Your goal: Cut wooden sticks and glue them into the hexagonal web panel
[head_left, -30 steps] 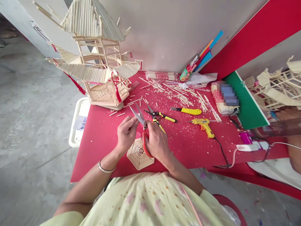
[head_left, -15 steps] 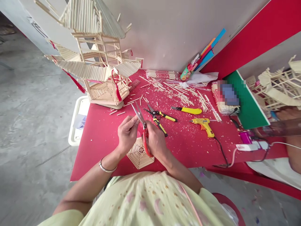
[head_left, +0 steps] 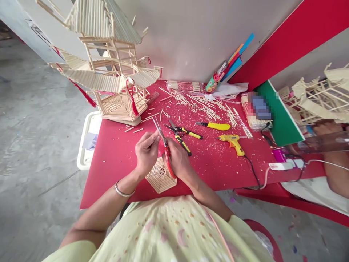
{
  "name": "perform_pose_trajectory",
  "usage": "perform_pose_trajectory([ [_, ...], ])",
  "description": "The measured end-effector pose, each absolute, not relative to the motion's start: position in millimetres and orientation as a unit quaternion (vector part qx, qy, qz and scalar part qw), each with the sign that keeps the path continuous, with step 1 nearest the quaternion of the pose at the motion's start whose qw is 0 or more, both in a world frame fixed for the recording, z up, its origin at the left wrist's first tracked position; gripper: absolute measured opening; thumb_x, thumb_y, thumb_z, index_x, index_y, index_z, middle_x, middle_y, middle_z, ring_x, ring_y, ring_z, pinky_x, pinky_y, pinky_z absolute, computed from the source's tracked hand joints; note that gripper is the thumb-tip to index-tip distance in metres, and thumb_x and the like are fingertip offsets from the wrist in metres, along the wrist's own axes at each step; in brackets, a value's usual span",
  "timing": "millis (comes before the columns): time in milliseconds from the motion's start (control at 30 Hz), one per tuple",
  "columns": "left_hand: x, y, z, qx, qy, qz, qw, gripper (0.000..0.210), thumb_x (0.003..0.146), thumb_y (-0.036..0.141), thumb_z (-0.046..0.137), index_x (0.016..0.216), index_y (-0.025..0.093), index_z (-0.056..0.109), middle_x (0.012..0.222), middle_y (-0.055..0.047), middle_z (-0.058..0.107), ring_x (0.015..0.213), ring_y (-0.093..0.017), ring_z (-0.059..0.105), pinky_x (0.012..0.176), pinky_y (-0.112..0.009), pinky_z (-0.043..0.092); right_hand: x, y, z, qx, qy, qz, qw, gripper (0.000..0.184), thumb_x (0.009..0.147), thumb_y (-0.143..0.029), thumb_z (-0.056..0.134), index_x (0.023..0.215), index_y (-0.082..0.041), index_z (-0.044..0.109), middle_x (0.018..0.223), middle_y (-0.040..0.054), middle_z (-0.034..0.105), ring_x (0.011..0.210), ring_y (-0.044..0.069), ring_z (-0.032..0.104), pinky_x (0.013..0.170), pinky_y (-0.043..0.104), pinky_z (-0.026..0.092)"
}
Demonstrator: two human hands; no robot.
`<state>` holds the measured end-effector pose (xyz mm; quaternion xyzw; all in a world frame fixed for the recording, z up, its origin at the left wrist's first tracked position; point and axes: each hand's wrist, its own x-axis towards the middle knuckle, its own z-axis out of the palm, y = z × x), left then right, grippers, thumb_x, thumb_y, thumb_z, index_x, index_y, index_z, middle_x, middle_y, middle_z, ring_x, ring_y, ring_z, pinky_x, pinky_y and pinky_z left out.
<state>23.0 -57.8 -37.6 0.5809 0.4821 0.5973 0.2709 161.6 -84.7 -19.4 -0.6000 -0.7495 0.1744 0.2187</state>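
Observation:
In my right hand (head_left: 178, 159) is a pair of red-handled scissors (head_left: 167, 154), its blades pointing up and away from me and only slightly apart. My left hand (head_left: 146, 152) is closed in a pinch close beside the blades; whatever its fingertips hold is too small to make out. Below both hands a hexagonal panel of wooden sticks (head_left: 158, 181) lies flat on the red table (head_left: 117, 156), partly covered by the right hand and scissors. Just beyond the right hand rest yellow-and-black cutting pliers (head_left: 180, 136) with their handles spread.
A stick-built pagoda (head_left: 109, 80) stands at the table's back left. Rightward lie a yellow utility knife (head_left: 218, 126) and a corded yellow glue gun (head_left: 233, 143). Loose sticks (head_left: 204, 105) and scraps litter the back. Another person's arm (head_left: 336, 174) is at far right, near a power strip (head_left: 280, 166).
The scissor blades have come closer together beside my left fingertips. My left hand keeps its pinch. The whole view has shifted slightly.

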Motion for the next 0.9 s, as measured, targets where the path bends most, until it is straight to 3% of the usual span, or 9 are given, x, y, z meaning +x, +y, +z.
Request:
perform_pose_trajectory([
  [333, 27, -52, -31, 0.564, 0.506, 0.590, 0.277, 0.021, 0.095, 0.029, 0.066, 0.106, 0.020, 0.082, 0.077, -0.002, 0.063, 0.067, -0.011, 0.052, 0.059, -0.024, 0.044, 165, -73, -15, -0.609, -0.752, 0.165, 0.194, 0.028, 0.094, -0.020, 0.047, 0.120, -0.021, 0.058, 0.079, 0.0012, 0.073, 0.067, 0.019, 0.067, 0.057, 0.027, 0.032],
  [633, 29, -49, -34, 0.498, 0.539, 0.572, 0.366, 0.026, 0.089, 0.033, 0.071, 0.109, 0.021, 0.081, 0.083, -0.003, 0.070, 0.063, -0.010, 0.054, 0.053, -0.022, 0.044, 169, -82, -10, -0.638, -0.700, 0.201, 0.251, 0.033, 0.100, -0.031, 0.046, 0.125, -0.022, 0.064, 0.072, 0.0020, 0.074, 0.064, 0.019, 0.067, 0.061, 0.027, 0.042],
  [833, 1, -33, -35, 0.548, 0.544, 0.486, 0.410, 0.018, 0.080, 0.034, 0.076, 0.086, 0.017, 0.079, 0.065, -0.002, 0.068, 0.053, -0.010, 0.050, 0.047, -0.022, 0.040, 245, -121, -7, -0.702, -0.679, 0.067, 0.206, 0.042, 0.102, -0.053, 0.050, 0.122, -0.023, 0.071, 0.078, 0.0078, 0.075, 0.066, 0.022, 0.067, 0.063, 0.032, 0.041],
  [900, -12, -26, -36, 0.621, 0.536, 0.419, 0.389, 0.018, 0.076, 0.034, 0.078, 0.077, 0.016, 0.078, 0.073, -0.004, 0.071, 0.058, -0.011, 0.054, 0.050, -0.023, 0.042, 283, -144, -21, -0.723, -0.671, 0.015, 0.162, 0.050, 0.097, -0.060, 0.057, 0.126, -0.022, 0.072, 0.085, 0.0112, 0.076, 0.073, 0.024, 0.069, 0.066, 0.033, 0.042],
])
